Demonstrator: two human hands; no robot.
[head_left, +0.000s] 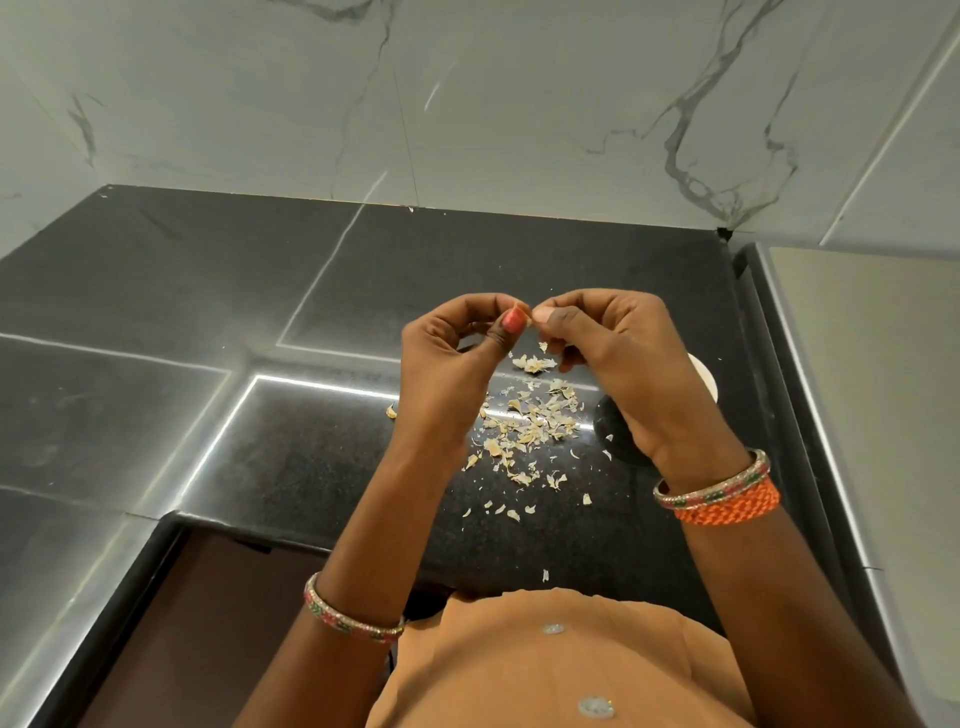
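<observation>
My left hand (457, 353) and my right hand (618, 353) are raised above a black granite counter (260, 312), fingertips meeting. Between them they pinch a small pale piece (525, 312), likely a garlic clove with its skin; most of it is hidden by the thumbs. Below the hands a scatter of dry, cream-coloured peels (524, 431) lies on the counter. One single peel (390, 412) lies apart to the left.
A white bowl (707, 382) sits on the counter, mostly hidden behind my right hand. A marble-patterned wall (467, 104) rises at the back. A grey raised surface (872, 389) borders the counter on the right. The counter's front edge runs near my orange garment (545, 665).
</observation>
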